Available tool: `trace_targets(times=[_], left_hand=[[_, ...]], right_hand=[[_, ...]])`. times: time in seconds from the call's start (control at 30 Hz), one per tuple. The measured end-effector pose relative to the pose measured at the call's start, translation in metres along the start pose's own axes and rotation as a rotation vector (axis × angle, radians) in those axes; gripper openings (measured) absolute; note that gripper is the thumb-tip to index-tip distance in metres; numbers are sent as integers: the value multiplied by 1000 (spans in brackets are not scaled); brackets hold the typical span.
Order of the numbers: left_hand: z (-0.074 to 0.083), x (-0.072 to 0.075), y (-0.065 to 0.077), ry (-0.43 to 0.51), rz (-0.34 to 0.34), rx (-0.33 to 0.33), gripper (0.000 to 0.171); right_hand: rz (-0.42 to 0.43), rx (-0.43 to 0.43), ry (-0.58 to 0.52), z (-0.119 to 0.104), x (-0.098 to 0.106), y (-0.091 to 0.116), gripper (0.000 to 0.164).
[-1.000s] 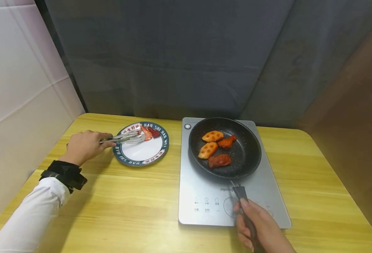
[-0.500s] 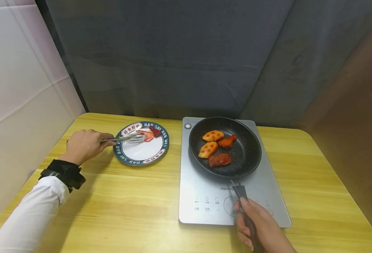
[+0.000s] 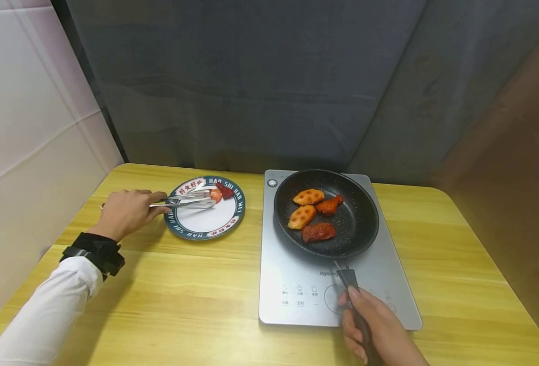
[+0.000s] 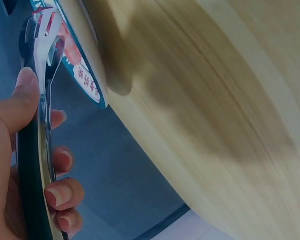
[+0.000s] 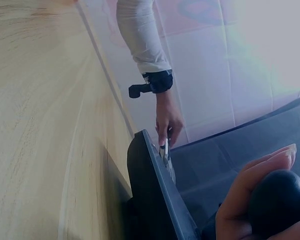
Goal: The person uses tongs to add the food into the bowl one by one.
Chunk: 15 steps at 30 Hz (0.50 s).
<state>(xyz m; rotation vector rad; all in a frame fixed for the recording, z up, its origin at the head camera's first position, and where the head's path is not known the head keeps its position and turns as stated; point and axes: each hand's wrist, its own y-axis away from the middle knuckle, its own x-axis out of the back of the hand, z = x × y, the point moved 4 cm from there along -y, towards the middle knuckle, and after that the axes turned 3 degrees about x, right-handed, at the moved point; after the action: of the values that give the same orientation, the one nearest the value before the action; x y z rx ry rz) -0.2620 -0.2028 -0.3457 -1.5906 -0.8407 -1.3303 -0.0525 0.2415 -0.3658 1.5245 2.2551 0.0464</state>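
My left hand (image 3: 129, 208) grips metal tongs (image 3: 197, 204) over the left side of a round plate (image 3: 205, 222) with a patterned blue rim. The tong arms stand apart, their tips at a pale red-orange food slice (image 3: 216, 196), which they partly cover. Just behind it lies a dark red food piece (image 3: 225, 191). In the left wrist view the thumb presses along the tongs (image 4: 42, 55). My right hand (image 3: 379, 325) holds the handle (image 3: 348, 278) of a black frying pan (image 3: 354, 229), its fingers wrapped round it.
Under the pan is a silver induction cooker (image 3: 292, 310). Inside the pan lie two spotted orange pieces (image 3: 302, 217), a small drumstick (image 3: 329, 205) and a red-brown meat piece (image 3: 318, 232). A dark curtain (image 3: 233, 91) hangs behind the wooden table (image 3: 182, 295).
The tongs stood spread, came together half a second ago, and are spread again slightly farther right. The pale slice shows less now. The right hand and pan stay in place.
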Motion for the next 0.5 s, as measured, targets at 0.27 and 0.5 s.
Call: trace_targets(times=[0.27,0.5], left_hand=[[8,-2,-5,4,-36,12,40],[17,-7,-6,-6,-18,36,29]], right_hand=[[0,-10,-2,0,0,1,36],[-4,-22,1,-1,1,0,36]])
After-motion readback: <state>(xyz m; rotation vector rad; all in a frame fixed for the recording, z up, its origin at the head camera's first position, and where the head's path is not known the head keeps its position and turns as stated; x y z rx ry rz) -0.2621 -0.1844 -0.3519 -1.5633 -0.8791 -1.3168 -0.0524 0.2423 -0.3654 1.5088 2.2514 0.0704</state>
